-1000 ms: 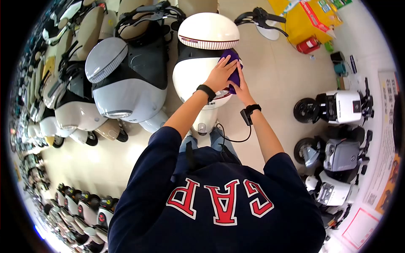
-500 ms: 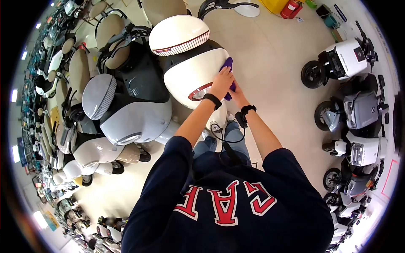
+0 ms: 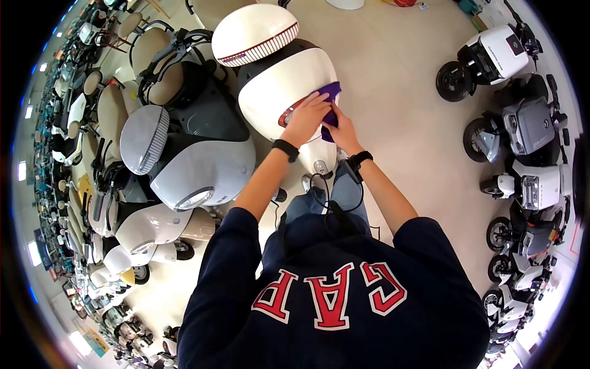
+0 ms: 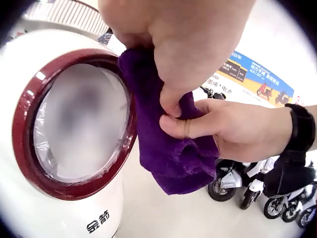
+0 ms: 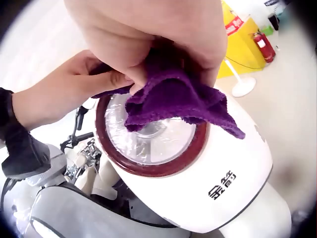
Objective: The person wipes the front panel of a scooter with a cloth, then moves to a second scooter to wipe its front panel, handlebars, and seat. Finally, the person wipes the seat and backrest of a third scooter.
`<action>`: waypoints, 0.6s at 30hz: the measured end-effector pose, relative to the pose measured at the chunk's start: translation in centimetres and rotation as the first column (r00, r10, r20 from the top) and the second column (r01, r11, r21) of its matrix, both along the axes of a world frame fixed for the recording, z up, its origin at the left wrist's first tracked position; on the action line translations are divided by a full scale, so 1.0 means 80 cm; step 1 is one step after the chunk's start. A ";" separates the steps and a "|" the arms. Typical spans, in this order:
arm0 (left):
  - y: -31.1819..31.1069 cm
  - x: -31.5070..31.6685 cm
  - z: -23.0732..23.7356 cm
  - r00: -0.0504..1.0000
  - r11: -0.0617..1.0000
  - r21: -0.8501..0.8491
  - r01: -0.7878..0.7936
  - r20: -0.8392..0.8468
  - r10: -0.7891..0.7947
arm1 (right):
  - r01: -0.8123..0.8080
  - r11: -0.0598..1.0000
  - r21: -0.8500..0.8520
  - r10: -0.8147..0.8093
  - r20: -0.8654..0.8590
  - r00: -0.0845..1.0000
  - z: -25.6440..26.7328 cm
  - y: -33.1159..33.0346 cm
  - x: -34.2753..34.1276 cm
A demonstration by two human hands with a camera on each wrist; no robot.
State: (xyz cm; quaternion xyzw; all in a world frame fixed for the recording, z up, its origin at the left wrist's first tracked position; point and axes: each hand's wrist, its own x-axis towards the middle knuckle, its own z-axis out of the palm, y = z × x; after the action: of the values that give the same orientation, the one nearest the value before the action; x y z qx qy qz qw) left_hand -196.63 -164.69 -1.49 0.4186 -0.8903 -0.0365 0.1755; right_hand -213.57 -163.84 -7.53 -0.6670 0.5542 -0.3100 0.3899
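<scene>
A cream-white scooter [image 3: 270, 98] stands in front of me, its round headlight [image 4: 79, 119] framed by a dark red ring and covered by clear film. My left hand [image 3: 307, 120] holds a purple cloth [image 4: 173, 171] at the side of this headlight. Close beside it, my right hand [image 3: 346, 132] grips the same cloth. In the left wrist view both thumbs pinch the fabric, their tips nearly together. The cloth's lower edge hangs loose past the fingers, and in the right wrist view it overlaps part of the headlight. Several fingertips are hidden behind the fabric.
A grey-blue scooter [image 3: 206, 172] is parked close on the left, with rows of others beyond. Along the right wall stand more scooters, among them a white one [image 3: 504, 55]. A fire extinguisher [image 5: 264, 47] stands by a yellow display [image 5: 245, 49].
My hands and the cloth have moved down the scooter's front from its upper side panel to beside the headlight. The head view has shifted, bringing more of the right-hand row into sight.
</scene>
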 end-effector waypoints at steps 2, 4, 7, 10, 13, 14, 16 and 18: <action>0.008 0.012 0.022 0.995 0.999 0.019 -0.032 -0.093 0.034 | -0.008 0.999 -0.048 0.007 -0.025 1.000 0.018 0.003 0.009; 0.012 0.021 0.039 0.992 0.998 0.020 -0.060 -0.115 0.061 | -0.014 0.996 -0.086 0.009 -0.059 0.998 0.047 0.004 0.018; 0.013 0.037 0.057 0.963 0.990 0.029 -0.135 -0.231 0.138 | -0.109 0.964 -0.242 0.101 -0.043 0.994 0.104 -0.005 0.023; 0.014 0.048 0.100 0.914 0.973 -0.011 -0.229 -0.346 0.211 | -0.215 0.910 -0.353 0.171 -0.153 0.973 0.158 -0.027 0.039; 0.014 0.061 0.096 0.853 0.930 0.020 -0.368 -0.390 0.346 | -0.386 0.853 -0.351 0.331 -0.208 0.920 0.168 -0.057 0.056; 0.015 0.066 0.077 0.826 0.910 0.086 -0.406 -0.393 0.405 | -0.452 0.819 -0.353 0.395 -0.223 0.891 0.149 -0.069 0.062; 0.024 0.073 0.044 0.811 0.897 0.155 -0.413 -0.386 0.440 | -0.574 0.755 -0.318 0.514 -0.256 0.818 0.132 -0.074 0.069; 0.036 0.071 0.034 0.792 0.894 0.181 -0.409 -0.416 0.447 | -0.597 0.730 -0.333 0.540 -0.256 0.802 0.133 -0.072 0.064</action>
State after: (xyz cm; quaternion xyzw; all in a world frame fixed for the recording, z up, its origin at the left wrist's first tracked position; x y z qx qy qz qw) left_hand -190.93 -161.83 1.26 0.5960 -0.7055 -0.1271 0.3617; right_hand -208.45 -169.62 3.11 -0.8894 0.2741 -0.2334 0.2819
